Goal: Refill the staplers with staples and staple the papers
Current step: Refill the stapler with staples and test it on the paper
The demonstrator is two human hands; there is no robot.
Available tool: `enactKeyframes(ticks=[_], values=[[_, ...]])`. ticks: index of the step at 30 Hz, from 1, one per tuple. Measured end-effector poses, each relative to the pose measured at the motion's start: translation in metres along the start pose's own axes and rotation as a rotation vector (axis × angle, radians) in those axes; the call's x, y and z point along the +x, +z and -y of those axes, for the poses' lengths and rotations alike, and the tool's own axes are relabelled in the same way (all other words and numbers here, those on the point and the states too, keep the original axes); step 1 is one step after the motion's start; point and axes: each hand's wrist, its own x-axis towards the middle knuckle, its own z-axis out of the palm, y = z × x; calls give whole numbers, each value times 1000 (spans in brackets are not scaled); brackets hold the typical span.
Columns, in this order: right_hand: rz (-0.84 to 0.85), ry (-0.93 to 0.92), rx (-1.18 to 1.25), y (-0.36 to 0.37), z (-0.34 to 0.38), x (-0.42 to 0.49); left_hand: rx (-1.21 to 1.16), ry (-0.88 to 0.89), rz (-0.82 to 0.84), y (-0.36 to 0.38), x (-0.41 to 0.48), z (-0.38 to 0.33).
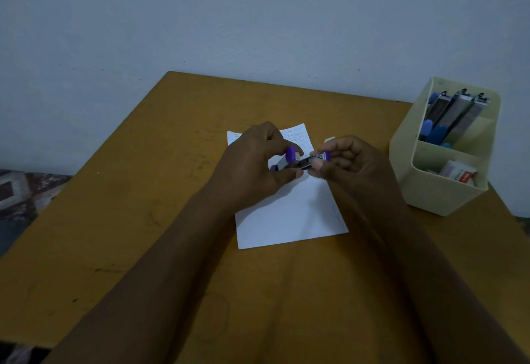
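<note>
A small purple stapler [292, 157] is held above the white papers [289, 214] in the middle of the table. My left hand [252, 165] grips its body, fingers curled round the purple end. My right hand [341, 160] pinches the metal tray [312, 160] that sticks out of the stapler to the right, at its purple tip. The top sheet shows faint handwriting near its far edge. Whether staples lie in the tray cannot be made out.
A cream organiser box [430, 191] stands at the right table edge. Its far compartment holds three blue staplers [447, 117]; its near one holds a staple box [459, 171]. The brown table [143, 220] meets a pale wall at the back. A patterned cloth [25, 191] lies at left.
</note>
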Motion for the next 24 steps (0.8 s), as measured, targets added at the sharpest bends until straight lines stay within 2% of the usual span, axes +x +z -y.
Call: enactKeyframes(ticks=[5, 8, 13, 17, 19, 22, 24], values=[[19, 39, 175, 3, 2, -2, -55, 27, 21, 3, -1, -1], [-2, 57, 214, 6, 3, -1, -156, -20, 22, 0, -2, -2], [-14, 67, -111, 6, -13, 4, -140, -156, 90, -9, -1, -1], [-25, -84, -715, 8, -24, 5, -160, -231, 26, -13, 0, 4], [-27, -48, -885, 11, -24, 5, -149, -257, 15, -14, 0, 7], [-18, 93, -1034, 13, -22, 4, -140, -284, 11, -15, -1, 7], [-37, 125, -994, 16, -20, 3, -140, -304, 20, -16, -1, 6]])
